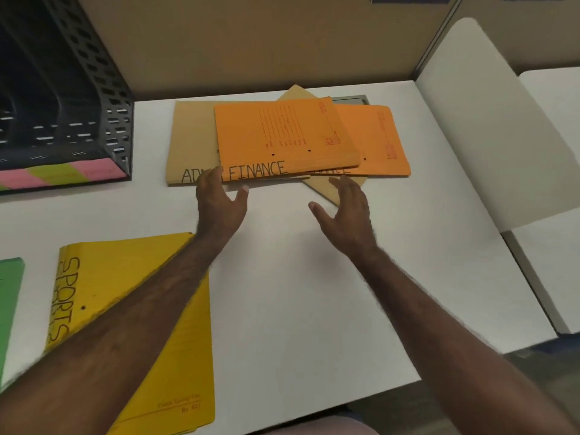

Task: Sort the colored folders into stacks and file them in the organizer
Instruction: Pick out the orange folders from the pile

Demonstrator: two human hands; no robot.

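Two orange folders lie overlapped at the back of the white desk (pixel 298 277): the top one (pixel 282 133) reads FINANCE, the second (pixel 379 139) pokes out to its right. Beneath them are a brown folder (pixel 191 142) marked ADMIN and another brown one (pixel 317 186) turned at an angle. My left hand (pixel 219 205) is open, its fingertips at the front edge of the ADMIN and FINANCE folders. My right hand (pixel 345 208) is open just in front of the angled brown folder's corner. A yellow stack (pixel 150 309) marked SPORTS lies at the front left under my left forearm.
A black mesh organizer (pixel 78 98) stands at the back left with pink and green folders (pixel 59 175) in its bottom tray. A green folder's edge (pixel 9 296) shows at the far left. A white partition panel (pixel 489 127) borders the desk on the right.
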